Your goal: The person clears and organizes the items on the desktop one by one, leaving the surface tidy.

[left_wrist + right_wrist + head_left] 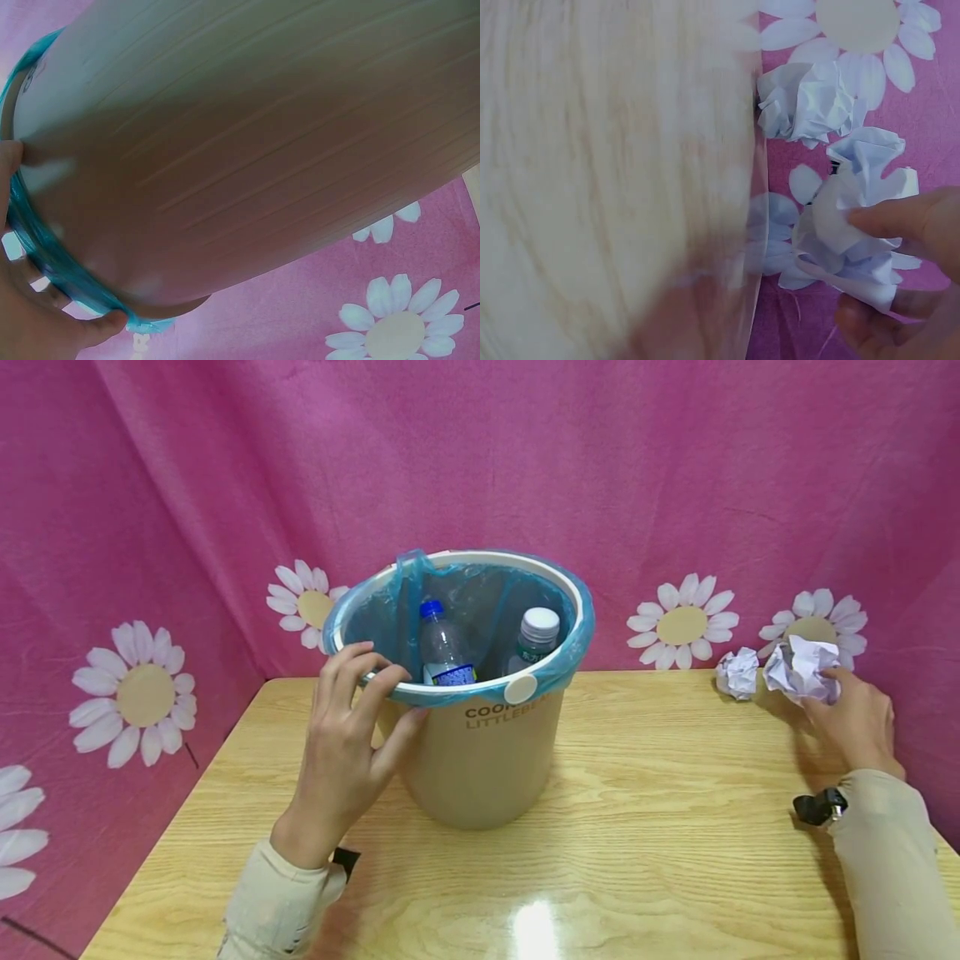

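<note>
My left hand [341,735] grips the near-left rim of a beige trash can [480,768], fingers over the edge and thumb outside. A blue bag [573,647] lines the can and folds over its rim. Inside it stand a clear plastic bottle with a blue cap [444,643] and a bottle with a white cap [538,628]. At the far right of the table, my right hand [855,714] pinches a crumpled paper ball [802,667]. Another crumpled paper ball [737,673] lies just left of it. The right wrist view shows the thumb pressed on the held paper [847,217].
The can stands left of the middle on a wooden table [660,827]. A pink curtain [615,460] with white daisies hangs along the table's back, left and right sides, close behind the paper balls.
</note>
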`<control>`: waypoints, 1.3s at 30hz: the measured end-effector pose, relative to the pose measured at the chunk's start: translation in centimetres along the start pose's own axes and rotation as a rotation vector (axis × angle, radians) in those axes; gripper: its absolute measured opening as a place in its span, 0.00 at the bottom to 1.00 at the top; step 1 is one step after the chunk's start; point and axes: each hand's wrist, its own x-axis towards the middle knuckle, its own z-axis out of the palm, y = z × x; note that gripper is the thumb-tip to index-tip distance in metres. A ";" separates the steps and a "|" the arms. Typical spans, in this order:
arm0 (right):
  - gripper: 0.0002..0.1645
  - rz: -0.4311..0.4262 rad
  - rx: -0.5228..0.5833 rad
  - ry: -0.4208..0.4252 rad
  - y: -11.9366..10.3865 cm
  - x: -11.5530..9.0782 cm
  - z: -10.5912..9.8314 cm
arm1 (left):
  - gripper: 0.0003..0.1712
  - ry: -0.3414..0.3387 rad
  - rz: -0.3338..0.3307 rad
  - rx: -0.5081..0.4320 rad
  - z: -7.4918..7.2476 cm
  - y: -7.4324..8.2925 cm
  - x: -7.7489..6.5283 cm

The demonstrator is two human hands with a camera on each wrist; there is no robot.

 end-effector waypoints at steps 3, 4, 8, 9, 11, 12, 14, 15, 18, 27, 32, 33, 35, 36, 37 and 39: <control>0.30 0.013 0.002 0.023 -0.4 0.2 -0.1 | 0.29 0.000 -0.001 -0.002 0.0 0.0 0.0; 0.31 0.016 0.004 0.029 -0.5 0.2 -0.2 | 0.28 0.003 -0.001 -0.006 0.0 0.0 0.0; 0.30 0.026 0.008 0.037 -0.9 0.3 -0.3 | 0.26 0.000 0.001 -0.008 0.0 -0.1 0.0; 0.30 0.028 0.009 0.038 -1.0 0.2 -0.4 | 0.26 0.003 0.002 -0.012 0.0 -0.1 0.0; 0.30 0.027 0.010 0.045 -1.3 0.2 -0.5 | 0.27 0.001 0.001 -0.008 0.0 0.0 0.0; 0.30 0.025 0.010 0.047 -1.4 0.2 -0.5 | 0.28 0.001 0.002 -0.009 0.0 0.0 0.0; 0.30 0.019 0.012 0.052 -1.7 0.2 -0.7 | 0.29 0.001 0.000 -0.011 0.0 0.0 0.0; 0.29 0.016 0.012 0.055 -1.8 0.2 -0.7 | 0.29 0.004 -0.001 -0.012 0.0 0.0 0.0; 0.29 0.008 0.014 0.061 -2.1 0.2 -0.8 | 0.29 0.001 -0.003 -0.011 0.0 0.0 0.0; 0.29 -0.020 0.023 0.093 -3.1 0.4 -1.2 | 0.27 0.012 0.000 -0.031 0.0 0.0 0.0; 0.28 -0.040 0.033 0.116 -4.0 0.5 -1.6 | 0.25 0.015 0.008 -0.030 0.0 0.0 0.0; 0.28 -0.045 0.036 0.123 -4.3 0.5 -1.7 | 0.25 0.017 0.008 -0.031 0.0 0.0 0.0; 0.28 -0.055 0.046 0.133 -4.9 0.5 -2.0 | 0.24 0.012 0.006 -0.028 0.0 0.0 0.0; 0.28 -0.060 0.049 0.138 -5.2 0.6 -2.1 | 0.23 0.010 0.007 -0.026 0.0 0.0 0.0; 0.28 -0.064 0.054 0.143 -5.5 0.6 -2.2 | 0.23 0.012 0.005 -0.028 0.1 0.0 0.0; 0.28 -0.078 0.063 0.158 -6.2 0.5 -2.5 | 0.21 0.011 0.002 -0.036 0.1 -0.1 0.0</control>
